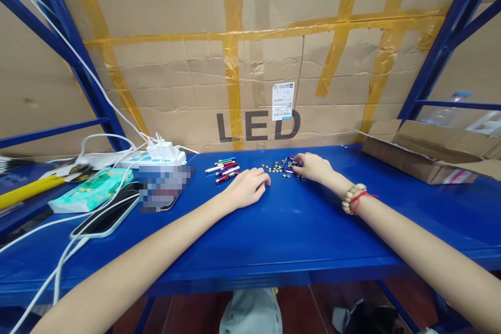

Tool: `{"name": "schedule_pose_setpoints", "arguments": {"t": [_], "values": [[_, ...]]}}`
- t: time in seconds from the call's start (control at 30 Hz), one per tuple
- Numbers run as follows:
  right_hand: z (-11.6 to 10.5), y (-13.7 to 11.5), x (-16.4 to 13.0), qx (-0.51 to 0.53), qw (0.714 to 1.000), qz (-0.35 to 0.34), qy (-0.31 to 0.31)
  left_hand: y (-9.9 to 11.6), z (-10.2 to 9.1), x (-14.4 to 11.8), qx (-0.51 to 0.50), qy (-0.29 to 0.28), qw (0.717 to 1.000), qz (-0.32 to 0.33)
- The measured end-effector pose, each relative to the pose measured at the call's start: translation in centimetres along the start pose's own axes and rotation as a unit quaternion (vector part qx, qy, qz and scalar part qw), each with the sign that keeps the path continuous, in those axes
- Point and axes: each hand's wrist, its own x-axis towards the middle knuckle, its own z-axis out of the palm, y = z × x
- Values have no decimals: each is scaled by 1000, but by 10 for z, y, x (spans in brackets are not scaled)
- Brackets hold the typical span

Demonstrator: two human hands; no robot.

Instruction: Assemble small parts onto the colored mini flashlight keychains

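My left hand (pixel 248 188) lies palm down on the blue shelf (pixel 270 240), fingers loosely bent and apart, with nothing visible in it. Just beyond its knuckles is a small pile of slim metallic pen-like tubes (pixel 225 168) in red, blue, green and silver. My right hand (pixel 314 167), with a beaded bracelet (pixel 354 198) at the wrist, reaches to a scatter of small shiny round metal pieces (pixel 278 167). Its fingertips are closed together at the right edge of this scatter, beside several coloured metallic bits. What they pinch is too small to make out.
At the left are a power strip (pixel 162 152) with white cables, a green tissue pack (pixel 94 190), a phone (pixel 107 214) and a blurred-out item (pixel 162 188). An open cardboard box (pixel 426 159) stands at right. A large cardboard panel (pixel 188 83) closes the back.
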Motion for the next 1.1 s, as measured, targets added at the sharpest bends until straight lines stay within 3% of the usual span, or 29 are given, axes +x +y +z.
{"name": "schedule_pose_setpoints", "arguments": {"t": [0.17, 0.37, 0.57, 0.7, 0.77, 0.83, 0.97, 1.1], "values": [[1, 2, 2, 29, 999, -17, 4, 2, -1, 0, -26, -3, 999, -27], [9, 14, 12, 78, 994, -50, 59, -1, -1, -1, -51, -12, 998, -35], [4, 15, 11, 114, 983, -24, 145, 10, -3, -2, -18, -43, 995, 84], [2, 11, 7, 127, 981, -16, 146, 20, -2, -1, 36, -51, 990, 123], [3, 10, 6, 126, 982, -22, 140, 21, -2, 0, 82, -33, 993, 81], [3, 8, 5, 126, 982, -25, 138, 18, -3, 1, 148, -7, 989, -14], [1, 6, 4, 128, 982, -23, 139, 5, -4, -2, 240, 12, 941, -240], [0, 3, 3, 139, 979, -22, 145, -3, -2, -7, 231, -12, 903, -362]]}}
